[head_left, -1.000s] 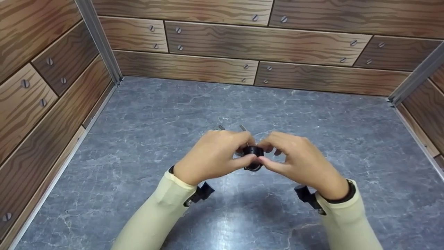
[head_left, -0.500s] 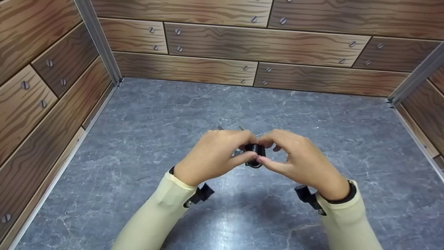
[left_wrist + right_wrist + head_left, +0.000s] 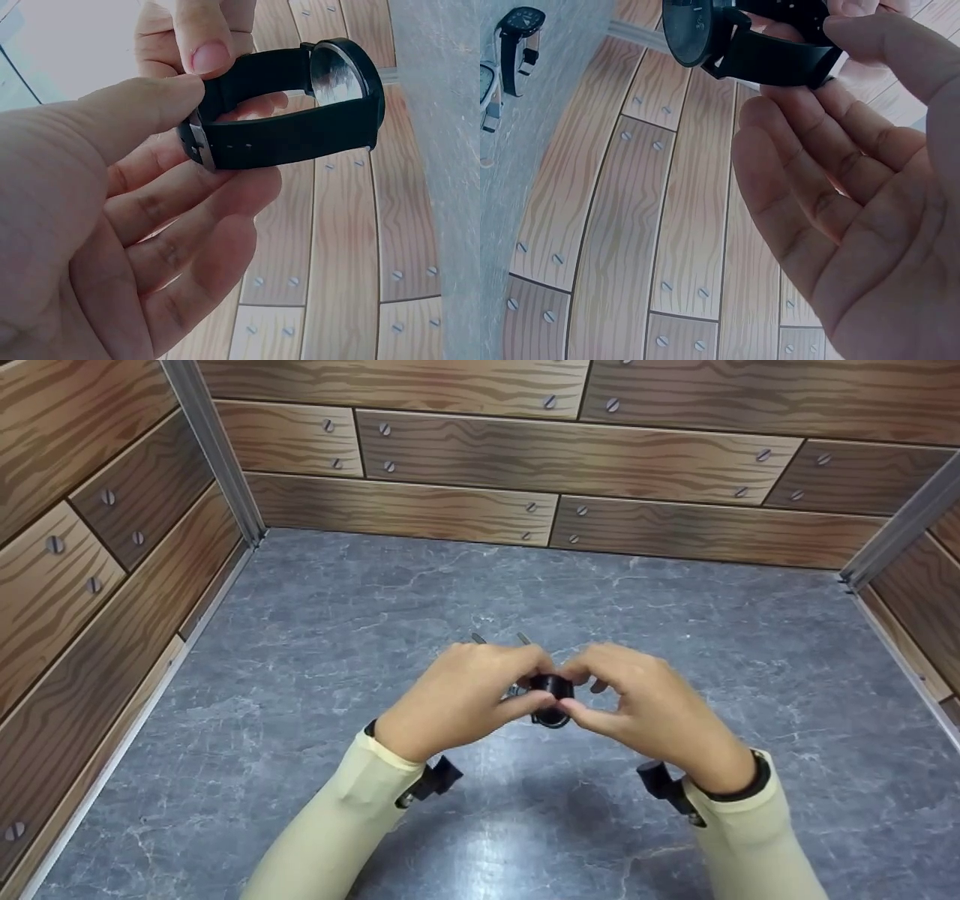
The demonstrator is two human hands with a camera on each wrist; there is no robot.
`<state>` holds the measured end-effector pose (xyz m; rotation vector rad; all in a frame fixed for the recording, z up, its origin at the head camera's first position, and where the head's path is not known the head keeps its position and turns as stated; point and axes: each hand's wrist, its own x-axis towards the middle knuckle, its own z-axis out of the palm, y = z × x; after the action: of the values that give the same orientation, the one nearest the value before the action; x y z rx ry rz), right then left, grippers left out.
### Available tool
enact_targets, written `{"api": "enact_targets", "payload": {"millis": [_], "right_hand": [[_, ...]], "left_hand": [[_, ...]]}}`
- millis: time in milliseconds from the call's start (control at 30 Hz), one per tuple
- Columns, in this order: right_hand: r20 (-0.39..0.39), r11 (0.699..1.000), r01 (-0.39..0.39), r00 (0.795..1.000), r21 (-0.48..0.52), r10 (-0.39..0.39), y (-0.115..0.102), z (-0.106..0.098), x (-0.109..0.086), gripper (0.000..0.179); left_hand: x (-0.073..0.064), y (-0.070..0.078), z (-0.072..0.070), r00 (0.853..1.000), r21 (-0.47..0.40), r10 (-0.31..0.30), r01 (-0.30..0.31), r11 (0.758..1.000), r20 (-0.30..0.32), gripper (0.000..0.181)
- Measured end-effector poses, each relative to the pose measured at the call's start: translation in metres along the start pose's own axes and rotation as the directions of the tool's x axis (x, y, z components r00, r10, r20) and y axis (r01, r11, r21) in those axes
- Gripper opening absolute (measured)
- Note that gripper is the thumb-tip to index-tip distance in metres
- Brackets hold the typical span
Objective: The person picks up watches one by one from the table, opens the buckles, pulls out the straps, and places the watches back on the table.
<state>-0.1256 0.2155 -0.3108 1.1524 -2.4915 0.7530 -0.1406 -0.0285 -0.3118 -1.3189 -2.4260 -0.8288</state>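
Observation:
A black wristwatch (image 3: 552, 685) is held up over the table between my two hands in the head view. Its strap is fastened into a loop, and the silver back of its case (image 3: 336, 73) shows in the left wrist view. My left hand (image 3: 461, 694) pinches the strap with thumb and fingers, right at the metal buckle (image 3: 201, 141). From the other side, my right hand (image 3: 649, 697) grips the strap close by, thumb on top and fingers beneath. The dark dial (image 3: 688, 31) faces away from my palms in the right wrist view.
A black watch (image 3: 516, 45) and a second watch (image 3: 486, 82), cut by the frame edge, lie on the grey marbled table (image 3: 360, 592). Beyond my left hand, strap tips (image 3: 523, 638) poke out. Wood-plank panels (image 3: 450, 442) wall the table at the back and sides.
The watch has shifted slightly to the right and turned a little between my fingers. Both hands keep nearly the same place and hold.

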Motion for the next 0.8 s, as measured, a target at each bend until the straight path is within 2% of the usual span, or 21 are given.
{"api": "enact_targets", "payload": {"millis": [267,500,800], "right_hand": [[-0.013,1.000,0.006,1.000,0.002,-0.006,0.0006,-0.0015,0.0004,0.020],[0.002,1.000,-0.014,1.000,-0.027,0.014,0.0012,0.0023,-0.0003,0.021],[0.036,0.999,-0.041,0.999,-0.014,0.041,0.0002,0.0049,-0.0004,0.021]], "left_hand": [[0.0004,-0.0015,-0.0001,0.999,-0.010,0.029,-0.029,1.000,-0.016,0.022],[0.0004,0.0002,0.0002,1.000,-0.023,-0.001,0.001,1.000,0.005,0.023],[-0.0002,0.0018,0.0002,0.999,0.037,-0.038,0.037,0.999,0.029,0.022]]}}
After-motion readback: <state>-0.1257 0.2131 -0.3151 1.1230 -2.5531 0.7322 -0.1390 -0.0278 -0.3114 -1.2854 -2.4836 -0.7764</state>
